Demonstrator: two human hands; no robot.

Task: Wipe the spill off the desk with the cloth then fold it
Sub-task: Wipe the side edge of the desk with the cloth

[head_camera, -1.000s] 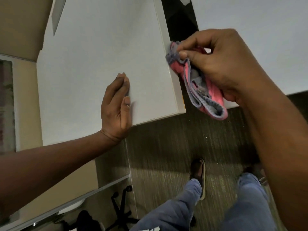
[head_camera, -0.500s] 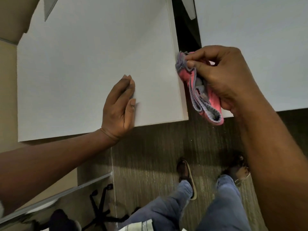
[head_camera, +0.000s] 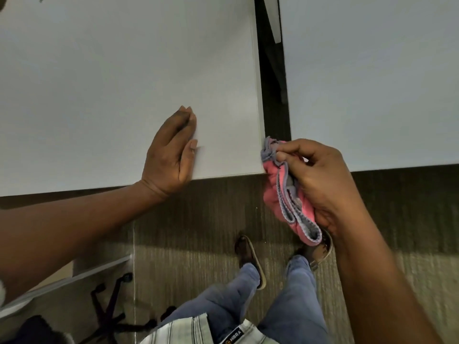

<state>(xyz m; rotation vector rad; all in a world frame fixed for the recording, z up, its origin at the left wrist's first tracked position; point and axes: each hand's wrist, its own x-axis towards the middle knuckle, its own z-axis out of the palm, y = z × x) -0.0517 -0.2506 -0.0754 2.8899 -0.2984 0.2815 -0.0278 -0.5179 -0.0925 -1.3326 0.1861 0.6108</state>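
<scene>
A pink cloth (head_camera: 275, 192) with a grey-blue hem is bunched in my right hand (head_camera: 320, 180), held against the right side edge of the white desk (head_camera: 99, 83) near its front right corner. My thumb and forefinger pinch the cloth's top fold. My left hand (head_camera: 171, 155) lies flat on the desk top near the front edge, fingers together, holding nothing. I can make out no spill on the desk surface.
A second white desk (head_camera: 372, 70) stands to the right across a narrow dark gap (head_camera: 273, 78). Below are striped carpet (head_camera: 193, 232), my legs in jeans (head_camera: 293, 306) and sandals, and a black chair base (head_camera: 109, 316) at lower left.
My right hand has slid the cloth along the desk's side edge toward the front corner. The view has shifted, and my left hand stays flat on the desk.
</scene>
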